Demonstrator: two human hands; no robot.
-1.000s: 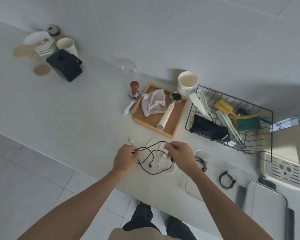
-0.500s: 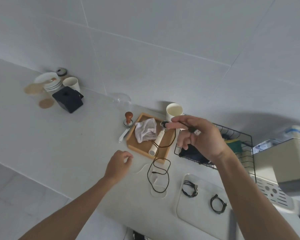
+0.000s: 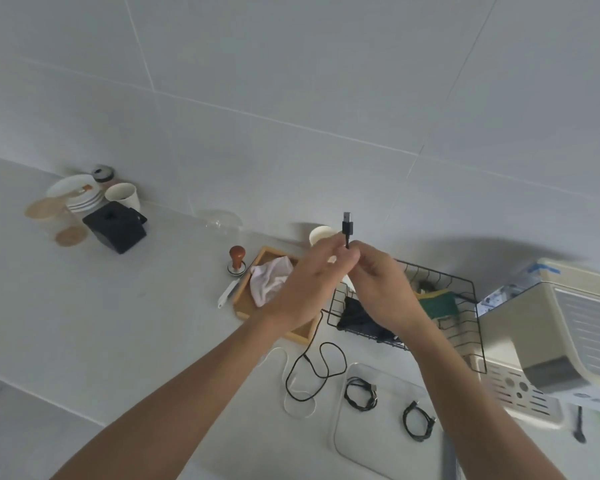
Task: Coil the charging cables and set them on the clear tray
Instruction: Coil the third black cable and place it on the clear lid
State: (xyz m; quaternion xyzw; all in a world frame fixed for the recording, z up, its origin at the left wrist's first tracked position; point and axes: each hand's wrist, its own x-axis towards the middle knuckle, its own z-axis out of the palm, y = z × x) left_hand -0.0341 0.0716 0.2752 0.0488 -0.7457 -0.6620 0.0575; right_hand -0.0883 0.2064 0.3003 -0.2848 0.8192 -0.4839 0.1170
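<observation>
While both hands meet in the air, the thin black charging cable [image 3: 317, 368] runs from them down to the pale grey countertop [image 3: 136, 323], its slack lying in loose loops just left of the clear plastic tray [image 3: 361, 452]. The right hand [image 3: 378, 282] and left hand [image 3: 312, 282] both pinch the cable just under its black USB plug [image 3: 347, 225], which sticks up above the fingertips. This cable looks light, limp and a little springy, so it would likely coil best held near the plug, with the slack drawn up loop by loop. A thin white cable [image 3: 291, 400] lies tangled under the loops and may drag along. Two small black coiled cables [image 3: 360, 393] already rest on the tray. Beyond the tray stand a black wire basket [image 3: 465, 320] and a wooden tray [image 3: 302, 336], against a white tiled wall [image 3: 291, 81].
</observation>
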